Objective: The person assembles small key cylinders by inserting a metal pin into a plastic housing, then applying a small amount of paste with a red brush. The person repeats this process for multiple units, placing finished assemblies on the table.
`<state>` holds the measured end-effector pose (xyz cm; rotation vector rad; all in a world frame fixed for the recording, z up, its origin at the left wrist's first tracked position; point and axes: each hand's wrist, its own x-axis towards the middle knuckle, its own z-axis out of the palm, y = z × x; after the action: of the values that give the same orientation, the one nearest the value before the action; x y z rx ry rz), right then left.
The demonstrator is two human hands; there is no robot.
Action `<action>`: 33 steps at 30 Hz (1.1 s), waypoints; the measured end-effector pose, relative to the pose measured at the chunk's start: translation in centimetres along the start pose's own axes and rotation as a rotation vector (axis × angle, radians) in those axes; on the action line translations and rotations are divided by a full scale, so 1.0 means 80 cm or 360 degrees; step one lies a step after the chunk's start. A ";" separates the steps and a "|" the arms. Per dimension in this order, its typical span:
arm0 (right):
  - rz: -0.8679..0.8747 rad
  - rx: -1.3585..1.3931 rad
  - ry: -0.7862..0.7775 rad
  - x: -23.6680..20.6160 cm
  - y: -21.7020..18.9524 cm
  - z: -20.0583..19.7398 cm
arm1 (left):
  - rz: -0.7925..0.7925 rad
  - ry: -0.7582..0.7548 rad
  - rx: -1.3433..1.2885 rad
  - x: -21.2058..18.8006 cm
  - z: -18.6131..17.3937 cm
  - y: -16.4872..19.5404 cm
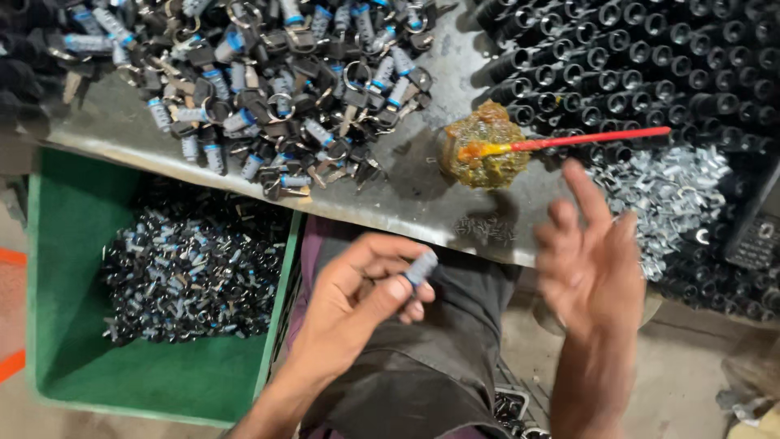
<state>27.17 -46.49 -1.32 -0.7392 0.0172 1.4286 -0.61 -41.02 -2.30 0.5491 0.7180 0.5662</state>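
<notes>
- The small cylinder (420,266) pinched in the left grip (366,284) is silvery grey with a blue band at its lower end.
- The surface (422,191) is dull grey metal, scuffed and blotched.
- The heap of keyed cylinders (268,89) on it mixes black key heads, silver rings and grey barrels with blue bands.
- The grease lump (485,146) is amber-yellow with greenish-brown mottling.
- The stick (593,139) lying in it is bright red, its tip smeared orange-yellow.
- The tubes (634,57) packed in rows are black.
- The clips (666,191) are shiny silver.
- The bin (65,244) is green; the parts (195,272) in it are black and silver-grey.
- The trousers (431,358) are dark grey.
</notes>
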 end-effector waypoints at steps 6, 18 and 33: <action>-0.0476 -0.0930 0.0312 0.039 -0.022 0.043 | 0.0183 0.0084 -0.0110 0.004 0.005 0.001; -0.1303 -0.1603 0.0237 -0.014 -0.001 0.073 | 0.0057 0.0073 -0.0675 0.077 0.005 -0.037; -0.0607 -0.2130 0.0261 0.008 0.021 0.075 | 0.1174 0.0530 0.3000 0.002 -0.014 0.130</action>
<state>23.30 -43.16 2.33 -1.8143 -0.9787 0.8627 -4.32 -33.12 3.53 2.5859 1.2590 0.5061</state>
